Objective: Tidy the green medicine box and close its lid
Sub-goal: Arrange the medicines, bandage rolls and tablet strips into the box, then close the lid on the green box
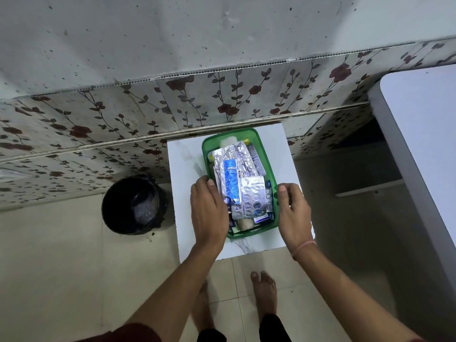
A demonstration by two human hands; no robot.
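Note:
The green medicine box stands open on a small white marble-look table. It is heaped with foil blister strips, a blue blister strip and small cartons. No lid is in sight. My left hand lies on the box's left rim, fingers over the edge of the strips. My right hand rests at the box's right rim, thumb on the green edge and fingers curled. Whether either hand grips the box I cannot tell for sure; both touch its sides.
A black bin with a liner stands on the floor left of the table. A flower-patterned tiled wall runs behind. A white counter juts in at the right. My bare feet are on beige floor tiles.

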